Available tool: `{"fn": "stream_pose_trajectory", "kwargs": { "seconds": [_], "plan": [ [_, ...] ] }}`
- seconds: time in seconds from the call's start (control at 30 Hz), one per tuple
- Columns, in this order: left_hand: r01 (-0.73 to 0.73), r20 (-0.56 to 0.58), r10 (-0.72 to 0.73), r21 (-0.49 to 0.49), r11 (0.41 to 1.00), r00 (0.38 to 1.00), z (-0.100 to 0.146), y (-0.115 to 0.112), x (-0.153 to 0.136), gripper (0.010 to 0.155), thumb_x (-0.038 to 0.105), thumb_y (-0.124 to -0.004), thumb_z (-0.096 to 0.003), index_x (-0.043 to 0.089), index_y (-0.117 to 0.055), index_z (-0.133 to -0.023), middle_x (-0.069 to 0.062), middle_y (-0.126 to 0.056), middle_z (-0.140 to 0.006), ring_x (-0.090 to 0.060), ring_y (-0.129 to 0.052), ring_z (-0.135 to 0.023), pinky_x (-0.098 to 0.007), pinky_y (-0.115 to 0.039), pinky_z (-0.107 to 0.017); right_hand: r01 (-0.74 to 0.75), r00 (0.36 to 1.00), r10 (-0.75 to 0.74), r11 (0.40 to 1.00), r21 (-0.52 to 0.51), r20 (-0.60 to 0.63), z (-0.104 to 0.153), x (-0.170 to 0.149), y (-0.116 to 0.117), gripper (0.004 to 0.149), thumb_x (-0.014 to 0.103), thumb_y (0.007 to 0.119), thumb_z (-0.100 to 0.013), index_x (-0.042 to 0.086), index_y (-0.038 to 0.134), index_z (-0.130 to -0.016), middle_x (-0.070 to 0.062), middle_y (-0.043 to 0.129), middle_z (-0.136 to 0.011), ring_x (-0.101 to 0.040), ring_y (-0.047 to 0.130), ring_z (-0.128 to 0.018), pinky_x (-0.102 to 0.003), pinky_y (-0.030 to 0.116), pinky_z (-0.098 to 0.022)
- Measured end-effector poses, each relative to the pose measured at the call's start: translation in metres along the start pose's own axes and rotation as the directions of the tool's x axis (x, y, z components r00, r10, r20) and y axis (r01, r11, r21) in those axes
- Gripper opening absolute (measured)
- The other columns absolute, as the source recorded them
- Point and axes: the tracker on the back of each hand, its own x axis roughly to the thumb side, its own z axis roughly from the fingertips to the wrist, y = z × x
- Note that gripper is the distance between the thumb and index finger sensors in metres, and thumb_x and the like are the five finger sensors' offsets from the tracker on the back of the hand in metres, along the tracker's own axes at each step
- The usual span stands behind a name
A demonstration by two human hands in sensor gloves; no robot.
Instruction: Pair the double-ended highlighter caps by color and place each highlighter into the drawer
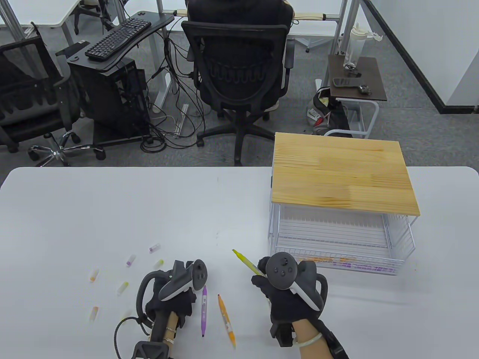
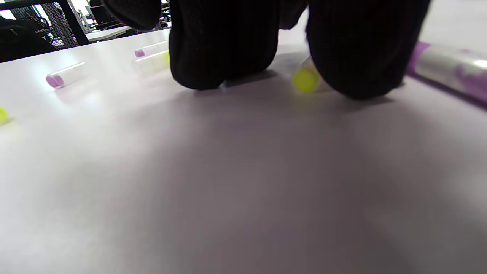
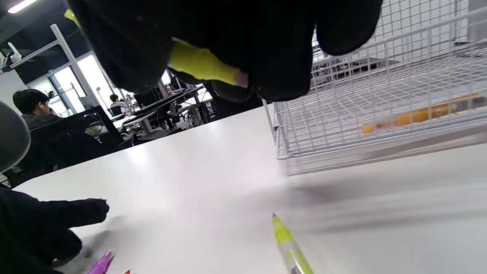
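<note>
**Right hand holds a yellow highlighter; left hand down among the loose caps**

The right hand (image 1: 288,290) grips a yellow highlighter (image 1: 245,261), its fingers curled round the barrel; the bare yellow tip points up and away from the hand toward the far left. In the right wrist view the other end of that pen pokes out under the gloved fingers (image 3: 125,49). Just to the right of this hand stands the wire drawer (image 1: 336,239), pulled open under a wooden top (image 1: 340,175), with orange and purple highlighters already lying along its front edge.

The left hand (image 1: 172,295) is low on the table (image 1: 112,209), well apart from the right hand. Its fingertips (image 2: 222,57) touch the tabletop, and a yellow cap (image 2: 305,79) lies between two of them; whether they pinch it cannot be told.

Between the two hands lie a purple highlighter (image 1: 204,304) and an orange highlighter (image 1: 226,319), both uncapped, nearly parallel, the purple one just beside the left hand.

To the left of the left hand loose caps are scattered: two purple caps (image 1: 131,260), two orange caps (image 1: 94,275) and further yellow caps (image 1: 122,288), all apart from each other.
</note>
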Motion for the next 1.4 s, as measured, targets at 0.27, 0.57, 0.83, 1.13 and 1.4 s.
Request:
{"fn": "stream_pose_trajectory", "kwargs": {
  "seconds": [0.27,0.57,0.83,1.13,1.4],
  "plan": [
    [0.083,-0.025,-0.083,0.016,0.996,0.996,0.001,0.002,0.016,0.077,0.038,-0.088,-0.0375,0.016,-0.059,-0.105,-0.007,-0.092,-0.078,-0.024,-0.099,-0.065,-0.056,-0.062,-0.07,0.005,0.999,-0.005,1.0,0.002,0.034,0.005,0.0,-0.002,0.049,0.041,0.085,-0.054,0.017,0.074,-0.096,-0.012,0.081,-0.1,-0.04,0.085,-0.086,-0.064,0.057,-0.074],
    [0.132,-0.052,-0.129,0.066,0.989,0.99,0.005,0.005,0.016,0.067,0.036,-0.086,-0.0422,0.019,-0.063,-0.103,-0.002,-0.095,-0.081,-0.02,-0.101,-0.063,-0.058,-0.06,-0.071,0.001,0.995,-0.005,0.999,0.035,0.095,0.006,0.011,0.009,0.049,0.041,0.084,-0.055,0.018,0.073,-0.097,-0.012,0.08,-0.101,-0.04,0.084,-0.086,-0.064,0.057,-0.074],
    [-0.114,-0.022,0.123,0.244,0.963,0.992,0.028,0.032,-0.012,0.06,0.027,-0.069,-0.0506,0.02,-0.053,-0.107,-0.011,-0.081,-0.093,-0.012,-0.104,-0.056,-0.045,-0.077,-0.06,0.035,0.996,-0.034,0.999,-0.008,0.085,0.007,-0.001,0.003,0.047,0.04,0.079,-0.058,0.025,0.068,-0.102,-0.006,0.083,-0.095,-0.037,0.086,-0.082,-0.062,0.057,-0.075],
    [-0.251,0.12,0.221,0.491,0.834,0.968,0.054,0.053,-0.019,0.059,0.022,-0.078,-0.0472,0.024,-0.06,-0.103,-0.003,-0.077,-0.097,-0.014,-0.099,-0.072,-0.048,-0.067,-0.072,0.06,0.993,-0.054,0.996,-0.062,0.1,0.006,-0.004,0.004,0.051,0.034,0.078,-0.06,0.028,0.062,-0.108,-0.001,0.08,-0.097,-0.033,0.084,-0.084,-0.061,0.054,-0.078],
    [-0.358,0.188,0.306,0.547,0.756,0.933,0.067,0.06,-0.03,0.05,0.026,-0.079,-0.0468,0.028,-0.075,-0.096,-0.003,-0.079,-0.096,-0.013,-0.098,-0.072,-0.05,-0.068,-0.07,0.077,0.982,-0.062,0.994,-0.076,0.18,0.013,0.004,0.004,0.049,0.035,0.077,-0.061,0.035,0.06,-0.107,0.006,0.073,-0.101,-0.028,0.077,-0.093,-0.062,0.046,-0.083]
  ]
}}
